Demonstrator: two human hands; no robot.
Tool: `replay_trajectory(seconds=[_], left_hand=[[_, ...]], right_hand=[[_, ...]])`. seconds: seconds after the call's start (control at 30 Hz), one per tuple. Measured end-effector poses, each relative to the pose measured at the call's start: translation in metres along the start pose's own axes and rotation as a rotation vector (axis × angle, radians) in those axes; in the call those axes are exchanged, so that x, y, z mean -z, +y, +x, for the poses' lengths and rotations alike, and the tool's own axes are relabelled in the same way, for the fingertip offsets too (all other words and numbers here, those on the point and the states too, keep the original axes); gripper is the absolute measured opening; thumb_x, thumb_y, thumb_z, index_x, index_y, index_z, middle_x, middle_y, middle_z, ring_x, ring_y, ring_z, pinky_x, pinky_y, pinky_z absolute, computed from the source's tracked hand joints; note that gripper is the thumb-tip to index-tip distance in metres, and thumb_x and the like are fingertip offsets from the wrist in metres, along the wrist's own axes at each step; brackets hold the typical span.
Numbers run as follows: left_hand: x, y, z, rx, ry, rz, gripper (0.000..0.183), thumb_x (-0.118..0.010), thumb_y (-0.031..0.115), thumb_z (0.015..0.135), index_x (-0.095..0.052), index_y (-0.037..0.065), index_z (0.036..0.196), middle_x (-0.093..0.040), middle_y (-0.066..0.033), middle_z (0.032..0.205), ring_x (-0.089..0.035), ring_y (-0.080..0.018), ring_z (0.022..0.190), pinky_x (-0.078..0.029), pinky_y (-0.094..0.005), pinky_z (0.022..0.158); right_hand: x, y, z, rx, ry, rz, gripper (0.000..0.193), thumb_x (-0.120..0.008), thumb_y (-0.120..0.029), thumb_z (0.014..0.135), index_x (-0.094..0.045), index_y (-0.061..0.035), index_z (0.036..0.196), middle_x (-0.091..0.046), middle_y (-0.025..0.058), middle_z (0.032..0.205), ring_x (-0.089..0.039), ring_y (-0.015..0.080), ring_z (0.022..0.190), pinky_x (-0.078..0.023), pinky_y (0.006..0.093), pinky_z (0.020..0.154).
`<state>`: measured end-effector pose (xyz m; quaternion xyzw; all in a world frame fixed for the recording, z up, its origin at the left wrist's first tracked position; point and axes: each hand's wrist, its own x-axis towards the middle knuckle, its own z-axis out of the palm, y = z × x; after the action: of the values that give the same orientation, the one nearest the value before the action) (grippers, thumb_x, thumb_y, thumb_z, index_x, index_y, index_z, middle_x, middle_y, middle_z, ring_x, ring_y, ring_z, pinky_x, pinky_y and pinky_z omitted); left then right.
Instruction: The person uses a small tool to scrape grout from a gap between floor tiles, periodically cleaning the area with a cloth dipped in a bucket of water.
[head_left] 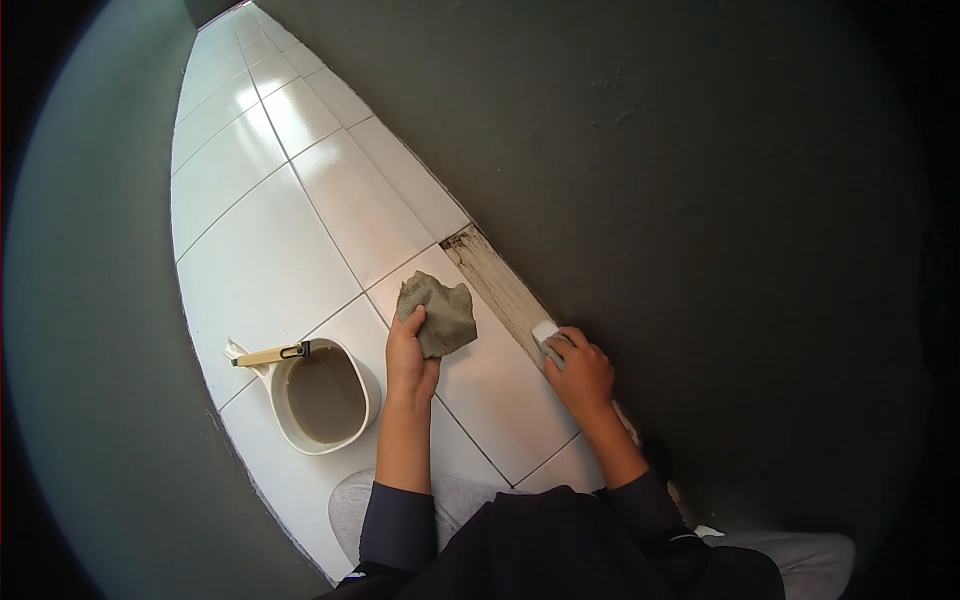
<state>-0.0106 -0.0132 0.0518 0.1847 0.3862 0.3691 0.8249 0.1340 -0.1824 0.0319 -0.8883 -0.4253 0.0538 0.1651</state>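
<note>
My left hand (408, 360) is closed on a flat grey-green piece with ragged edges (440, 318), thumb on its face; whether it is cloth or a stiffer sheet I cannot tell. It is held above the white tiles. My right hand (582, 375) grips a small white and grey block (547, 335), partly hidden by the fingers. That block meets a narrow strip (505, 290) with pale beige and dark streaks, set along the tiles' right edge. At the strip's far end is a dark, dirty patch.
Left of my left arm stands a white plastic dipper (374, 395) holding murky grey-brown liquid (325, 395). A tan-handled tool like a utility knife (270, 356) lies across its handle and rim. White tiles (240, 225) run away between a dark surface on the right and a grey-green one on the left.
</note>
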Motion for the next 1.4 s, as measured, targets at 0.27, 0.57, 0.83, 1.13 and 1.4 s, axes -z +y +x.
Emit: replay_trajectory(seconds=[0.27, 0.57, 0.83, 1.13, 1.4], left_hand=[[-0.01, -0.014, -0.002, 0.057, -0.046, 0.014, 0.042, -0.043, 0.011, 0.092, -0.038, 0.005, 0.134, -0.046, -0.0105, 0.131, -0.047, -0.0233, 0.12, -0.039, -0.0375, 0.1], [-0.012, -0.019, 0.003, 0.046, -0.042, 0.089, 0.041, -0.043, 0.011, 0.092, -0.04, 0.006, 0.133, -0.048, -0.0095, 0.129, -0.049, -0.0231, 0.117, -0.042, -0.0378, 0.098], [0.003, -0.011, 0.005, 0.055, 0.029, 0.079, 0.041, -0.042, 0.012, 0.092, -0.04, 0.007, 0.133, -0.048, -0.0094, 0.129, -0.048, -0.0234, 0.118, -0.042, -0.0386, 0.098], [-0.011, -0.025, -0.001, 0.053, -0.027, 0.121, 0.042, -0.043, 0.013, 0.092, -0.039, 0.007, 0.133, -0.048, -0.0088, 0.129, -0.048, -0.0233, 0.118, -0.04, -0.0391, 0.099], [-0.009, -0.023, 0.003, 0.053, -0.038, 0.137, 0.043, -0.045, 0.013, 0.091, -0.04, 0.008, 0.134, -0.048, -0.0087, 0.13, -0.049, -0.0236, 0.118, -0.041, -0.0392, 0.099]], right_hand=[[0.01, 0.042, -0.05, 0.006, 0.11, 0.001, 0.025, -0.069, -0.017, 0.07, -0.07, -0.0139, 0.095, -0.061, 0.001, 0.111, -0.063, 0.0268, 0.081, -0.053, 0.0369, 0.072], [-0.049, -0.038, 0.109, 0.113, 0.144, -0.037, 0.012, -0.059, -0.011, 0.073, -0.067, -0.0098, 0.081, -0.059, 0.0075, 0.095, -0.064, 0.0327, 0.073, -0.054, 0.0424, 0.062], [-0.004, -0.006, 0.018, -0.014, -0.005, -0.083, 0.013, -0.065, -0.015, 0.074, -0.066, -0.0084, 0.085, -0.059, 0.0063, 0.098, -0.064, 0.032, 0.076, -0.054, 0.043, 0.064], [0.003, 0.024, -0.034, -0.058, 0.022, -0.046, 0.023, -0.068, -0.018, 0.072, -0.069, -0.0111, 0.093, -0.061, 0.0034, 0.109, -0.064, 0.0293, 0.08, -0.053, 0.0379, 0.072], [-0.041, -0.033, 0.092, 0.102, 0.103, -0.03, 0.013, -0.06, -0.013, 0.073, -0.067, -0.0085, 0.083, -0.06, 0.0076, 0.097, -0.064, 0.0333, 0.073, -0.054, 0.0423, 0.062]])
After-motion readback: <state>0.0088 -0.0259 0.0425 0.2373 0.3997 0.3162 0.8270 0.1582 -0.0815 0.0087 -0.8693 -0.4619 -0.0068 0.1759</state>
